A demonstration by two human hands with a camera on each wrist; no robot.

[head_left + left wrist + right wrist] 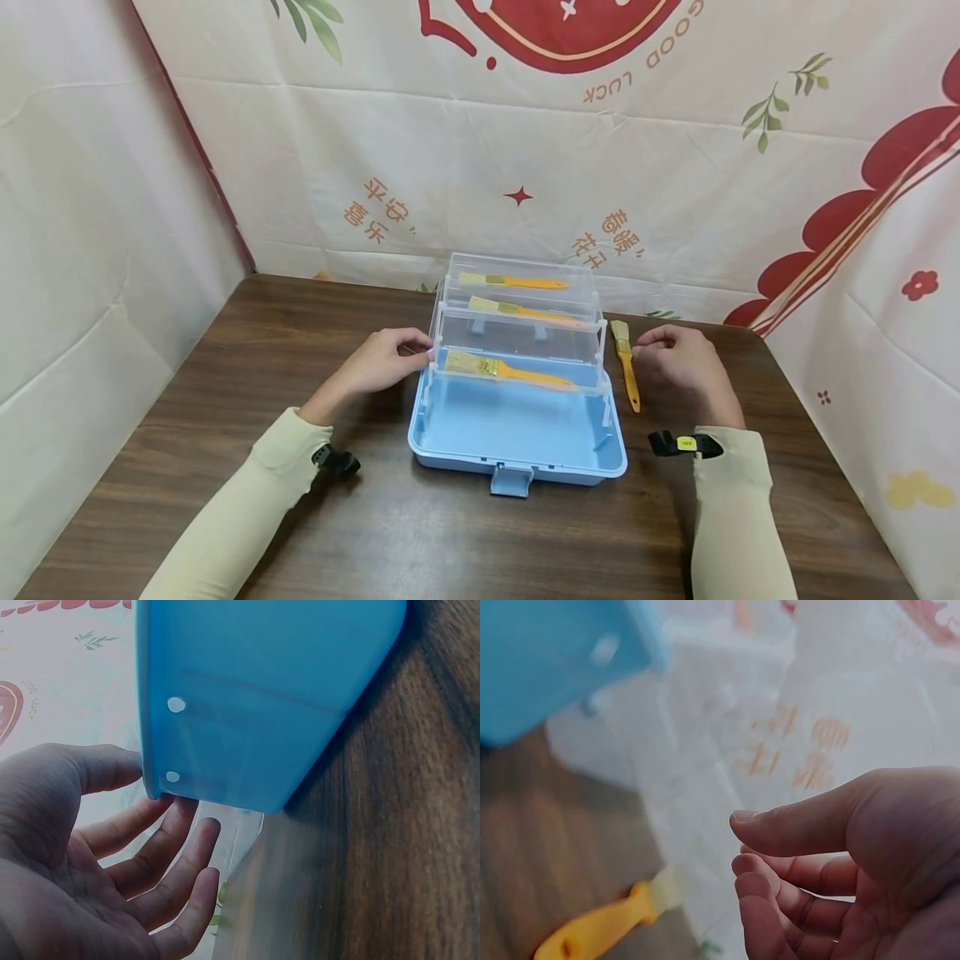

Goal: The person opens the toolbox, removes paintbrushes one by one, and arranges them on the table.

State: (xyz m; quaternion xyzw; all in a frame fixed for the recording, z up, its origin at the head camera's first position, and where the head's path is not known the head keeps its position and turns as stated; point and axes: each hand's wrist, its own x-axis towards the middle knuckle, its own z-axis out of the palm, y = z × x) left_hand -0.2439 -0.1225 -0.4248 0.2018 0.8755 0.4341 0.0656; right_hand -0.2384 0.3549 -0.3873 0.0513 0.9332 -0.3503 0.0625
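A blue toolbox stands unfolded on the table, its clear tiered trays raised at the back. One paintbrush with a yellow handle lies in each tier: a top brush, a middle brush and a lower brush. My left hand holds the box's rear left corner, thumb at the rim and fingertips behind it in the left wrist view. Another paintbrush lies on the table right of the box. Beside it hovers my right hand, fingers loosely bent, nothing in them.
The dark wooden table runs up to a printed white cloth hanging at the back and sides. At the box's front edge a blue latch hangs down. Both wrists wear black straps.
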